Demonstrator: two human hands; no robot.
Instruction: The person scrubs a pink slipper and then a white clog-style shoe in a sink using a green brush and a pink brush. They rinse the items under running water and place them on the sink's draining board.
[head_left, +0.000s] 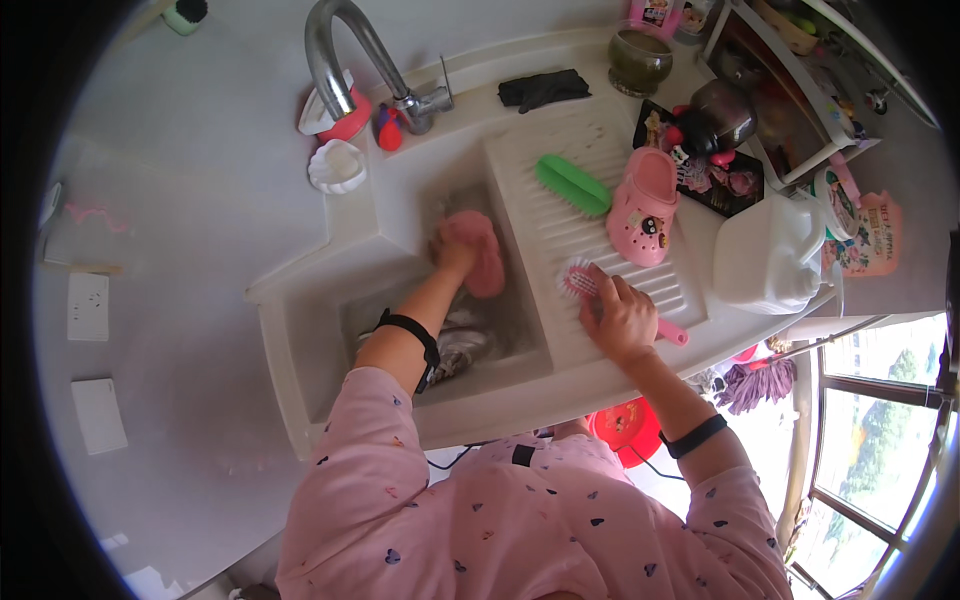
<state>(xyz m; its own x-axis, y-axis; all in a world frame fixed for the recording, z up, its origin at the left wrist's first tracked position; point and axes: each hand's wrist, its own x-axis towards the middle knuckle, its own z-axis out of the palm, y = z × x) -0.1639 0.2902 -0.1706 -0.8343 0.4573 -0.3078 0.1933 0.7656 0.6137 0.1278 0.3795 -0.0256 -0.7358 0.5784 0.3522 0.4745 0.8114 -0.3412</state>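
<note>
My left hand is down in the sink basin, gripping a pink clog in cloudy water. Its fingers are partly hidden by the water and the clog. Beneath that forearm, a grey-and-white shoe lies in the basin. A pink scrub brush with white bristles is in my right hand, over the ribbed washboard. Its handle end sticks out past the palm. Beyond this hand, a second pink clog with charms rests on the washboard, close to a green brush.
A curved metal faucet rises behind the basin. At the back lies a black cloth, near a glass bowl. A white plastic jug and a black tray stand at the right. Below the counter is a red basin.
</note>
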